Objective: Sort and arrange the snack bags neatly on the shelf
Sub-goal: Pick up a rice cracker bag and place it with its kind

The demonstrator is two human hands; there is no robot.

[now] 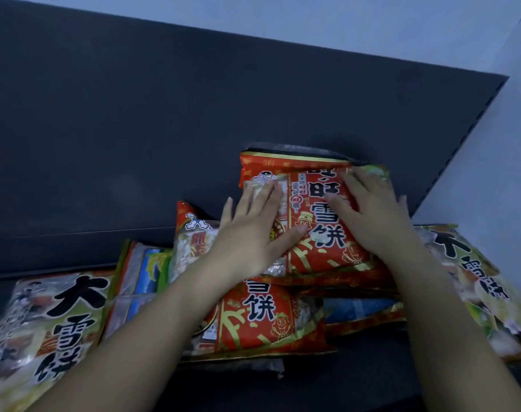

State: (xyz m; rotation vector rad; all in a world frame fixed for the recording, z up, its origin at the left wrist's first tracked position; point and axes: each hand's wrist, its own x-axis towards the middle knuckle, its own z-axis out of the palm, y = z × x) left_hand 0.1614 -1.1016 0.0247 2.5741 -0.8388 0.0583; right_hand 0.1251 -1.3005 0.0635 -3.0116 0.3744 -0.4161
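A red snack bag [310,209] with black characters lies on top of a pile on the dark shelf [134,144]. My left hand [253,230] lies flat on its left half, fingers straight. My right hand [375,215] lies flat on its right half, fingers spread. A second red bag [265,319] sits below and in front of it, partly under my left forearm. A third red bag [194,233] pokes out to the left behind my left hand.
A pale green-and-white bag [45,322] lies at the front left, another [476,281] at the right. A bag with blue and green print [140,275] stands between them. The shelf's dark back panel [253,84] and a white side wall [491,173] bound the space.
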